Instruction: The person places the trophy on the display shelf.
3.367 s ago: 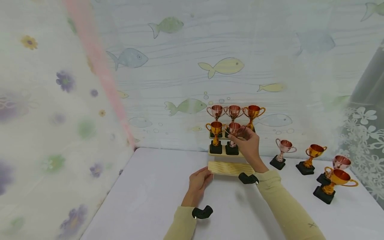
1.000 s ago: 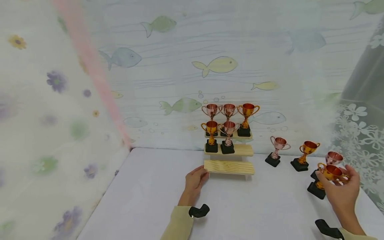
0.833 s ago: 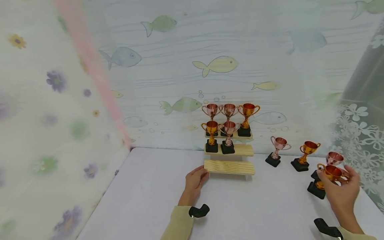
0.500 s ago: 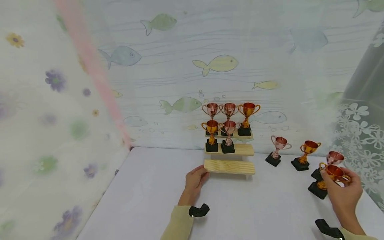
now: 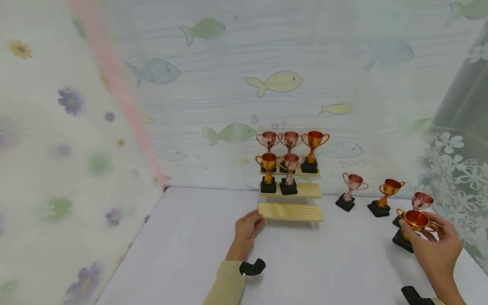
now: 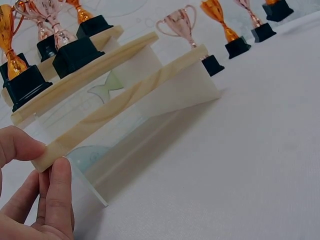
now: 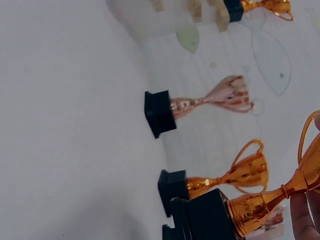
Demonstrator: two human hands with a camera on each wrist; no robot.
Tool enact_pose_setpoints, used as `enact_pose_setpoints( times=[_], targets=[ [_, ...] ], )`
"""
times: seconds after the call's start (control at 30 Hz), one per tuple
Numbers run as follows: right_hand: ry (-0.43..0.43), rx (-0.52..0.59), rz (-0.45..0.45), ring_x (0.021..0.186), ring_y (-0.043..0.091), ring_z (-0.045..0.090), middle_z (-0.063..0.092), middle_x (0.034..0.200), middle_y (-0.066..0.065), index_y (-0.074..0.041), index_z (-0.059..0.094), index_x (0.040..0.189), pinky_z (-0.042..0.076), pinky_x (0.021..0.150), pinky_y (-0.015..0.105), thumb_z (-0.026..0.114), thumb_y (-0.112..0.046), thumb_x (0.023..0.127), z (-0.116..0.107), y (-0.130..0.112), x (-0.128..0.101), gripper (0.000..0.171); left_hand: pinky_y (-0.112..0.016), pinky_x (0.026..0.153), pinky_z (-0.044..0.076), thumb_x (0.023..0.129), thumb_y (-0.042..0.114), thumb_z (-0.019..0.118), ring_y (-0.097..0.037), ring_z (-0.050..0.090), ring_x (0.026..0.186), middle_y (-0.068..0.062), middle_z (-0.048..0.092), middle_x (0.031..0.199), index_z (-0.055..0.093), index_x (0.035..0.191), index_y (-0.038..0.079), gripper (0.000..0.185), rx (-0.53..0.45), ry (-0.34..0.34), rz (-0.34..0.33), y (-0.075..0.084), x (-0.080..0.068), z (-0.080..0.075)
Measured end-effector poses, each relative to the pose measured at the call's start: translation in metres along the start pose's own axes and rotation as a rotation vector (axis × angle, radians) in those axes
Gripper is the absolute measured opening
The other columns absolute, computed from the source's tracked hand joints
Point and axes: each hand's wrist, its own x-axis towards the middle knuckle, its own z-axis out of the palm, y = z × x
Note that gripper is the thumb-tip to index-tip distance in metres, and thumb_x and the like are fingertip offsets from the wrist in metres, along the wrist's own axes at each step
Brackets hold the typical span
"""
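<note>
My left hand (image 5: pixel 245 231) pinches the left end of the lowest board of a three-tier wooden display stand (image 5: pixel 290 212), thumb on top and fingers beneath in the left wrist view. On the right, my right hand (image 5: pixel 438 248) holds a gold trophy cup (image 5: pixel 416 220) by its bowl. Its black base (image 7: pixel 205 215) and gold stem fill the lower right of the right wrist view. On the middle board stand a gold trophy (image 5: pixel 268 169) at the left and a rose-gold trophy (image 5: pixel 291 169) beside it. Two rose-gold trophies and one gold trophy (image 5: pixel 315 146) occupy the top board.
To the right of the stand, a rose-gold trophy (image 5: pixel 352 190) and a gold trophy (image 5: pixel 386 197) stand on the white table (image 5: pixel 198 254). Another rose-gold trophy (image 5: pixel 422 200) is partly hidden behind the held one. A fish-patterned curtain (image 5: pixel 213 97) hangs along the back.
My right hand has let go of the rose-gold trophy on the middle board and moved right to grip the gold one, lately shifting it slightly left. My left hand stays on the stand.
</note>
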Motion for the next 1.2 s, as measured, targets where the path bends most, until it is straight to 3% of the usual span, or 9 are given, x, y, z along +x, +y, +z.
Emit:
enact_pose_setpoints(
  times=[0.2, 0.5, 0.9, 1.2],
  targets=[
    [-0.035, 0.067, -0.068, 0.101, -0.005, 0.058, 0.061, 0.114, -0.021, -0.008, 0.067, 0.129, 0.045, 0.08, -0.001, 0.081, 0.014, 0.075, -0.001, -0.026, -0.004, 0.061, -0.022, 0.075, 0.06, 0.087, -0.007, 0.067, -0.012, 0.067, 0.08, -0.01, 0.07, 0.095, 0.061, 0.125, -0.016, 0.04, 0.001, -0.004, -0.001, 0.0, -0.001, -0.001],
    [-0.186, 0.103, 0.079, 0.094, -0.003, 0.06, 0.06, 0.105, -0.016, -0.001, 0.065, 0.12, 0.048, 0.078, 0.001, 0.083, 0.016, 0.072, 0.02, -0.052, -0.031, 0.054, -0.024, 0.077, 0.061, 0.087, -0.006, 0.068, -0.012, 0.067, 0.081, -0.011, 0.07, 0.097, 0.061, 0.126, -0.015, 0.04, 0.011, 0.004, -0.004, 0.001, -0.001, -0.001],
    [-0.39, 0.265, -0.021, 0.101, -0.004, 0.063, 0.062, 0.111, -0.016, 0.011, 0.059, 0.126, 0.051, 0.085, 0.006, 0.079, 0.021, 0.073, 0.059, -0.064, -0.063, 0.057, -0.023, 0.075, 0.06, 0.087, -0.006, 0.068, -0.013, 0.067, 0.082, -0.012, 0.07, 0.099, 0.062, 0.125, -0.015, 0.039, 0.012, 0.014, -0.018, 0.002, 0.0, 0.001],
    [-0.417, 0.361, -0.039, 0.105, 0.001, 0.063, 0.065, 0.117, -0.007, 0.006, 0.064, 0.126, 0.052, 0.086, 0.009, 0.078, 0.02, 0.075, 0.082, -0.083, -0.062, 0.056, -0.024, 0.077, 0.06, 0.089, -0.005, 0.068, -0.012, 0.067, 0.083, -0.011, 0.07, 0.101, 0.061, 0.127, -0.015, 0.04, 0.015, -0.004, -0.013, 0.0, -0.001, -0.002]
  ],
)
